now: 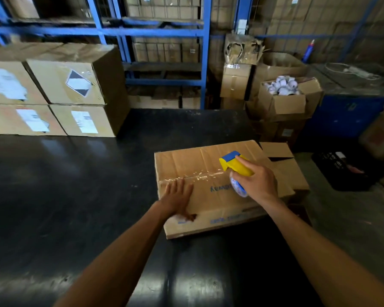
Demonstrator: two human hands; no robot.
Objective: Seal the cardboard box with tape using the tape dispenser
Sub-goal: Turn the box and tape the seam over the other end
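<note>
- Two bare forearms reach in from the 6 o'clock edge toward a cardboard box (211, 191) lying flat on a dark, glossy tabletop (75, 196), a little right of centre.
- Left hand (177, 199) lies spread, palm down, on the box top near its 8 o'clock corner, fingers flat and gripping nothing.
- Right hand (256, 180) is closed around the yellow handle of a tape dispenser (235, 166), which has a blue front piece and a roll of clear tape (237, 187) with blue print under the palm.
- Dispenser's front end touches the box top at about the middle of the seam.
- A shiny strip of clear tape (197, 176) runs along the seam from the box's 9 o'clock edge, just beyond the left fingertips, up to the dispenser.
- At the 3 o'clock end of the box, flaps (277, 151) are not yet taped and one stands slightly raised.
- Blue lettering shows on the near flap and on the front side of the box.
- At 10 o'clock, stacked cartons (64, 94) with white labels sit on the tabletop, well apart from the box.
- At 1 o'clock, an open carton of white rolls (283, 85) stands beyond the tabletop.
- Blue shelving (164, 32) full of cartons fills the 12 o'clock background.
</note>
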